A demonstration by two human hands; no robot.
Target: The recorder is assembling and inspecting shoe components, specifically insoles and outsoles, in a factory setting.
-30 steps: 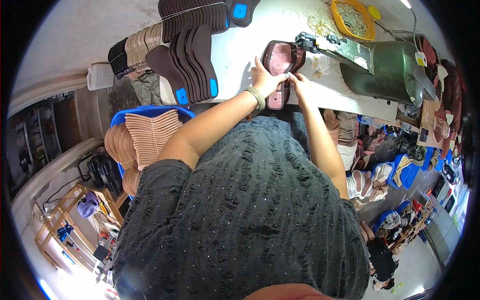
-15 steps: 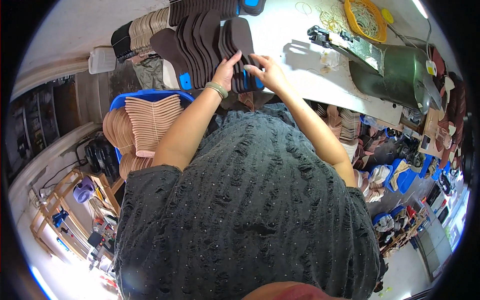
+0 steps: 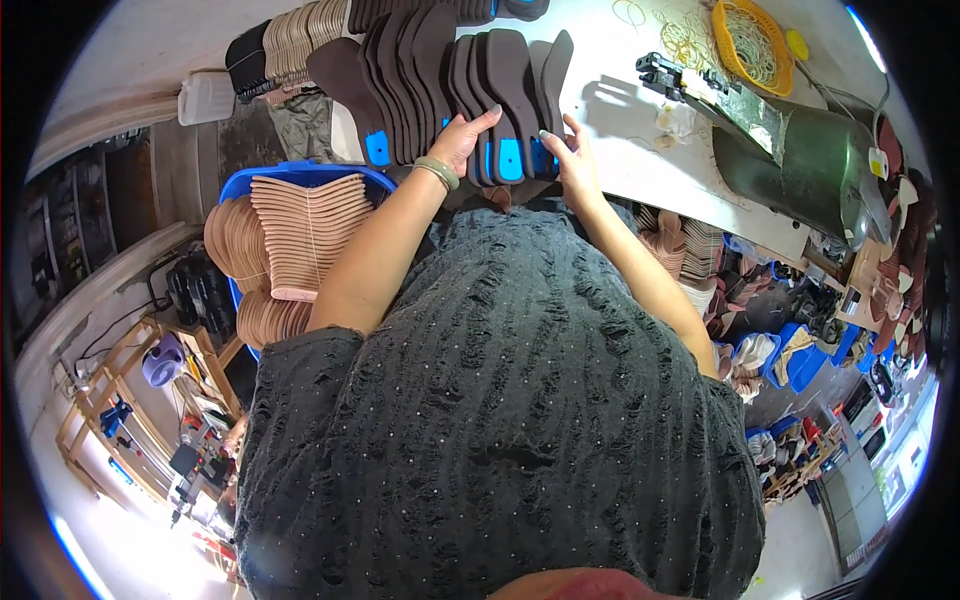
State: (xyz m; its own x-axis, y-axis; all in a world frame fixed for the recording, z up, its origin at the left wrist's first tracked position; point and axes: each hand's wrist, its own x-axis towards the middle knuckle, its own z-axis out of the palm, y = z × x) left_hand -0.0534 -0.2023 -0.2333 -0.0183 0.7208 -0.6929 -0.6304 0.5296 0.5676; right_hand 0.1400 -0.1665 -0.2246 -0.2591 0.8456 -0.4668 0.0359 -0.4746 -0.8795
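head view: my left hand [image 3: 460,142] grips the dark soles [image 3: 512,68], thumb laid over one's narrow middle, fingers mostly hidden. the soles are fanned out at the near edge of the tabletop [image 3: 632,165], blue patches [image 3: 510,158] toward me. my right hand [image 3: 574,168] is half curled about the right-hand ones, thumb and forefinger a little apart; whether it squeezes i cannot tell. i'd judge them light, bendy and hard to break, though apt to slide over one another, so the narrow waist is the place to take hold, thumb in front and fingers behind. along the white tabletop run a like pile [image 3: 410,75], bare surface, loose bands [image 3: 682,42], a yellow basket [image 3: 781,78] and a green machine [image 3: 825,165]. about the room: a wooden rack [image 3: 92,428], a blue tub [image 3: 238,182] packed with tan soles [image 3: 308,235], and, off right, blue bins [image 3: 806,368].
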